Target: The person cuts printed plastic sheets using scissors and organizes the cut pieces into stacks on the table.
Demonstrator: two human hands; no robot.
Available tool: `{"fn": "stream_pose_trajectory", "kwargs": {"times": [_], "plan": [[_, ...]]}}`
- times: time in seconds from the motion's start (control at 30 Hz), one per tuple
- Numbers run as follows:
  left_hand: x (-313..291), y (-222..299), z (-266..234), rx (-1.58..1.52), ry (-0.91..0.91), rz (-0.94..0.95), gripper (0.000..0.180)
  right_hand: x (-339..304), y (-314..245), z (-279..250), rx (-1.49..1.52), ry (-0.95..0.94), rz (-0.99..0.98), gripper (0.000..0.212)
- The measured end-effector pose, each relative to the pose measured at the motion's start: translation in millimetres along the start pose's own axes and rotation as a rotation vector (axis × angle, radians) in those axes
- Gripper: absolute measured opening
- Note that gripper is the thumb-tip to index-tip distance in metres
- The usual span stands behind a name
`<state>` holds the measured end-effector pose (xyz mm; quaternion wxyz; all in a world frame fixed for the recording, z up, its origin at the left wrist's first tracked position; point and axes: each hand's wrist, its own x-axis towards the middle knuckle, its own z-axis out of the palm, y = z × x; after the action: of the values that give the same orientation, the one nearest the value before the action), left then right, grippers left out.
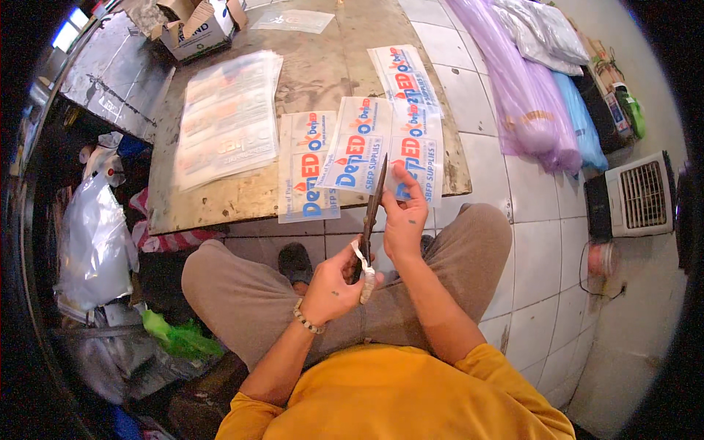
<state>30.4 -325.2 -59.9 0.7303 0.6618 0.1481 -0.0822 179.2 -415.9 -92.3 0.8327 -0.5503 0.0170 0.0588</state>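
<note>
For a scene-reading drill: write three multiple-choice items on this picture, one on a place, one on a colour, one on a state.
1. Where does the cardboard box stand?
A. at the far left corner of the board
B. on the person's lap
C. beside the white fan unit

2. What colour is the person's shirt?
A. blue
B. yellow
C. white

3. How are the scissors held?
A. lying flat on the board
B. in both hands, blades closed and pointing up
C. hanging from a hook

Answers: 1 A, the box sits at the board's far left end. 2 B, the shirt is plainly yellow. 3 B, the left hand grips the wrapped handle and the right hand touches the closed blades.
</note>
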Motion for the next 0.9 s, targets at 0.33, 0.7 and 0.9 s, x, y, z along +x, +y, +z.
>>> {"fn": "stream_pose_trajectory", "kwargs": {"times": [0.33,0.7,0.9], "plan": [[-4.2,6.4,-0.1,-0.066,0.015,-0.051,0.079,-2.7,-1.7,0.0,-0.024,-0.019,-0.018,0.044],[-12.2,18.1,3.0,-0.107,0.023,-0.073,0.079,-3.5,-1.7,-1.8,-0.035,-0.027,-0.005,0.045],[-15.8,17.0,6.3,-0.172,0.05,-0.098,0.082,-5.6,-10.3,-2.7,-0.116,0.01,-0.05,0.045]]}}
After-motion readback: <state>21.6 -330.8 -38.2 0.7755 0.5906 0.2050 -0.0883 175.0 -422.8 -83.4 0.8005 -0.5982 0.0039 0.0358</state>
